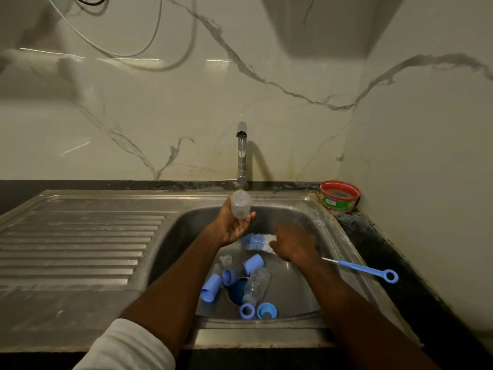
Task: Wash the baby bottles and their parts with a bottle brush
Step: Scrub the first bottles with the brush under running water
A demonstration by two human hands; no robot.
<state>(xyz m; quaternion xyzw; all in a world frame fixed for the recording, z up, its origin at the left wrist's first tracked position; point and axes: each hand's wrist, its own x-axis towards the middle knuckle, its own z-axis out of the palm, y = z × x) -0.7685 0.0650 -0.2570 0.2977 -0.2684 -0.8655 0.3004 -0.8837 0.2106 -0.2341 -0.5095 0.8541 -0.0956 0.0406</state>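
The left hand (231, 225) grips a clear bottle (240, 204) below the tap (241, 153). The right hand (292, 243) clasps the brush (257, 243), bristles toward 9 o'clock. 1 more bottle (256, 284) lies in the sink (314, 222).

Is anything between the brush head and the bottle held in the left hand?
Nothing visible. The brush, gripped by the right hand, sits just below the bottle in the left hand.

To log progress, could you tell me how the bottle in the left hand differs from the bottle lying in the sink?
The held bottle is gripped by the left hand beneath the tap; the sink bottle lies untouched on the basin floor. The held one looks frosted, the lying one clearer. Both are capless.
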